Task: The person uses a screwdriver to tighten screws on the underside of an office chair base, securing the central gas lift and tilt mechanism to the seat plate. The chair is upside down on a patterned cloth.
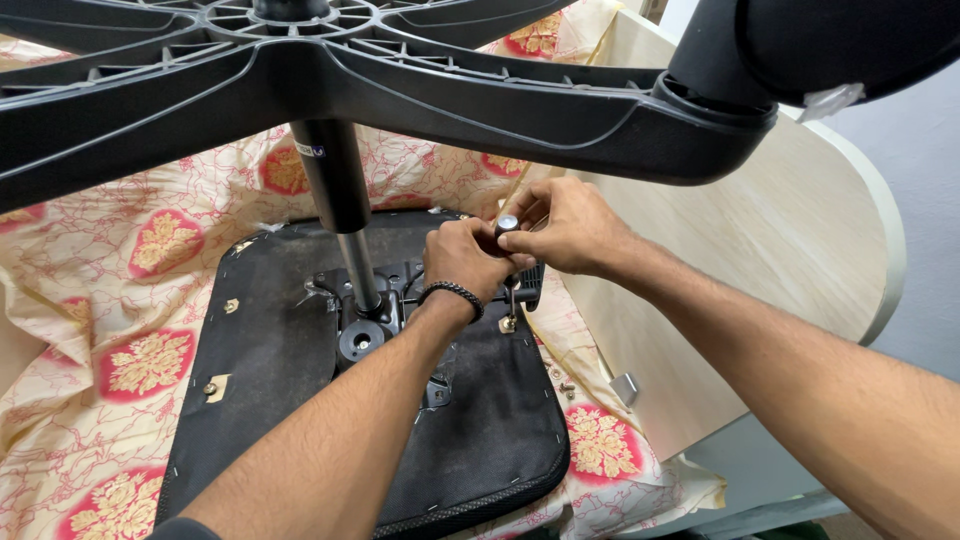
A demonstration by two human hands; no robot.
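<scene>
small silver-capped dark knob (pixel 507 224) | upright, pinched between both hands | above the upturned seat's black mechanism (pixel 400 290) (partly hidden)

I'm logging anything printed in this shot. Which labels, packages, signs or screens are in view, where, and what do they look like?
Label: near the top of the black chair column, a small white sticker with a dark blue patch.
No packages, signs or screens in view.

Seat (pixel 270 400) lies upside down on the bedsheet (pixel 120 300), gas post (pixel 335 200) sticking up from its middle, wheel base (pixel 400 90) overhead, board (pixel 760 250) to my right.
</scene>
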